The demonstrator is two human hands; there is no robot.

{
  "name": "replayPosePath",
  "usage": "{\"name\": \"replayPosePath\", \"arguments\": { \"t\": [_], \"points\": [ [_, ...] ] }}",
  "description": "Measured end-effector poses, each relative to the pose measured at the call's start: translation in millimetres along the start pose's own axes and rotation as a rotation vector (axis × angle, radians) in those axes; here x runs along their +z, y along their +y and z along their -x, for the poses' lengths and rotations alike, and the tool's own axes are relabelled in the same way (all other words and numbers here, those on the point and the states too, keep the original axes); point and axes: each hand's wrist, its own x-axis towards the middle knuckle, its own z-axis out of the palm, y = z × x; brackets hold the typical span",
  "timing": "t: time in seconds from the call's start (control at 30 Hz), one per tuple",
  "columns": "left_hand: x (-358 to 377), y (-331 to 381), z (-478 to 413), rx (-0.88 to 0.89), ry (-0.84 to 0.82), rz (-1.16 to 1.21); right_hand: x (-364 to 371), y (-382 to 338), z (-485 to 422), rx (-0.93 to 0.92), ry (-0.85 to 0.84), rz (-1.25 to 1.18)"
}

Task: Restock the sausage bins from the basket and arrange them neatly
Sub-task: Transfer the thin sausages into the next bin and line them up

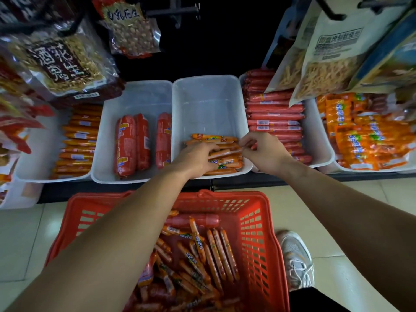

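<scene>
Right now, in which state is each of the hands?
Left hand: fingers curled round orange sausages in the middle bin.
Right hand: pinching the end of those orange sausages.

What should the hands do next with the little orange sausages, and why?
Probably nudge the orange sausages straight, side by side, at the near end of the clear bin. The left hand holds the pile and the right hand pinches one end, yet some lie crooked. The red basket holds many more.
</scene>
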Motion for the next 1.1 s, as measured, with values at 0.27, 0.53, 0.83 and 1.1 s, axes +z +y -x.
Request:
{"name": "replayPosePath", "arguments": {
  "t": [0.27,0.53,0.83,1.1],
  "points": [
    [1,-15,1,0.020,-0.107,-0.094,9,-1,-4,-0.053,-0.015,0.167],
    [-7,-9,4,-0.017,0.014,0.016,2,-4,-2,-0.074,-0.063,0.266],
    [-65,-34,136,-0.172,0.137,0.194,-21,-114,35,-0.214,-0.359,0.742],
    [-8,-83,255,-0.377,0.088,0.213,61,-134,117,-0.266,-0.487,0.744]
  ]
}}
